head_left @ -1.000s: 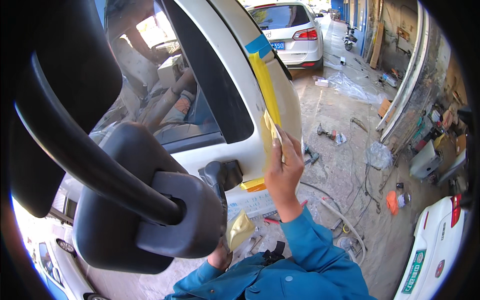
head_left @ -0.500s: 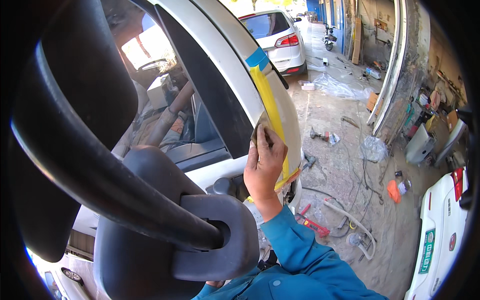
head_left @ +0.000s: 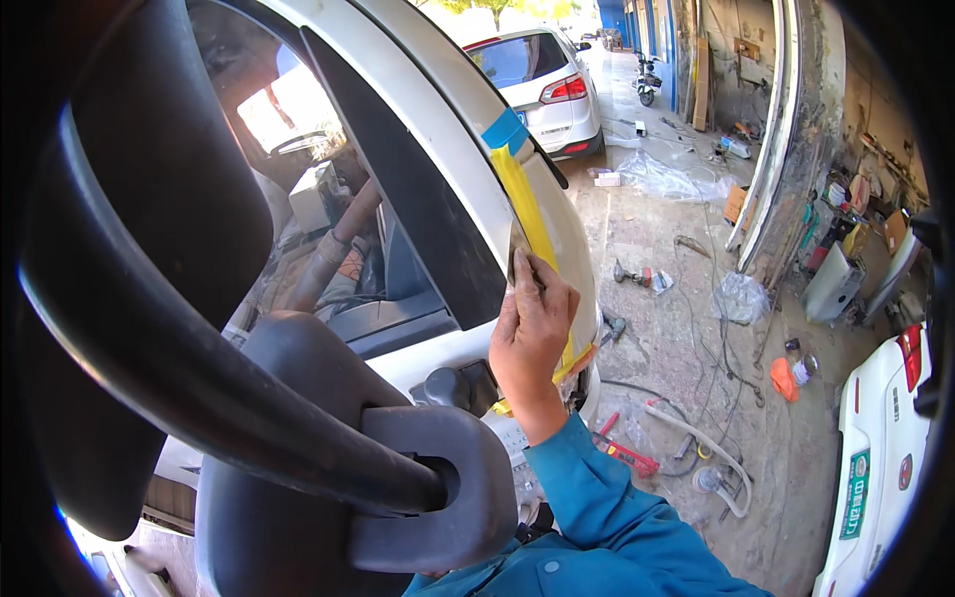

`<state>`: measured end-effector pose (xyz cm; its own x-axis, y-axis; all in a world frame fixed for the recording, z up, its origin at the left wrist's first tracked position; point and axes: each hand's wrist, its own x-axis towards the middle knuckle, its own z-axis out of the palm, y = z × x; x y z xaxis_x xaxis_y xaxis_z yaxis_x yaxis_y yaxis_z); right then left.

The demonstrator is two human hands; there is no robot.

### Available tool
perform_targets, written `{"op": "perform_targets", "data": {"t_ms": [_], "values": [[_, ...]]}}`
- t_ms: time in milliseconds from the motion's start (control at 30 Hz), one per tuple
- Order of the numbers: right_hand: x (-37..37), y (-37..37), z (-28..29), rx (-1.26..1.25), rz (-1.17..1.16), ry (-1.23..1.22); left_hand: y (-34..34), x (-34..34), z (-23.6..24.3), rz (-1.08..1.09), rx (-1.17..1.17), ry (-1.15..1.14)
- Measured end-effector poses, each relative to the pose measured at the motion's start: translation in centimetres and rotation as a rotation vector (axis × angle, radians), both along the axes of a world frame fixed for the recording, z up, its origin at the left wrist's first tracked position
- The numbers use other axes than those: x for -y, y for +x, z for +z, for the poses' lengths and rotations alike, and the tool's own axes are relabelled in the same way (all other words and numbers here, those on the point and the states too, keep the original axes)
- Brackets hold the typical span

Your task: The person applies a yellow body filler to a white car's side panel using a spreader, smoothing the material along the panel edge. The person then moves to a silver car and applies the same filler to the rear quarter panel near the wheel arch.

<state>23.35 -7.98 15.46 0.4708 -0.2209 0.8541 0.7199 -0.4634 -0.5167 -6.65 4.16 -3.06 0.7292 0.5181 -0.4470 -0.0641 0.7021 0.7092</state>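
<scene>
My right hand [head_left: 534,338] grips a thin flat spreader [head_left: 517,249], fingertips pressed on it, against the white window pillar [head_left: 472,189] beside a strip of yellow tape [head_left: 529,199]. A blue tape piece [head_left: 503,130] crosses the pillar's top. Below the hand are a black fitting [head_left: 449,387] and more yellow tape. The large black mirror housing [head_left: 269,448] and its curved arm [head_left: 199,318] fill the left foreground. My left hand [head_left: 432,573] is almost wholly hidden beneath the housing, so its fingers cannot be seen.
The vehicle's side window [head_left: 378,259] is left of the pillar. On the floor lie a drill [head_left: 629,274], hoses [head_left: 731,463], a red tool [head_left: 627,458], cables and plastic sheeting [head_left: 662,177]. A white car [head_left: 875,448] stands at right, another [head_left: 522,75] behind; a cluttered wall runs right.
The yellowish filler lump by my left hand has gone out of sight behind the housing. My right hand has shifted left along the tape edge, turning the spreader's darker face up. The view has shifted too.
</scene>
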Motion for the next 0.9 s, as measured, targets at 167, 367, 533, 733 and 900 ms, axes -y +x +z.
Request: {"op": "perform_targets", "data": {"t_ms": [167,367,533,733,900], "values": [[-1.3,-1.0,-0.2,-0.005,0.004,-0.044,-0.2,-0.1,0.2,0.006,-0.005,0.002],[-0.5,-2.0,0.5,0.024,0.081,0.021,-0.5,0.0,0.8,0.015,-0.012,-0.002],[-0.1,0.2,1.2,0.041,-0.004,0.003,-0.6,-0.3,0.9,0.006,-0.010,-0.003],[-1.4,0.3,1.1,0.009,-0.025,-0.057,-1.0,0.4,0.3,0.002,-0.004,-0.005],[-0.8,-0.7,1.0,0.054,0.040,-0.051,-1.6,0.8,0.1,-0.001,-0.003,-0.005]]}}
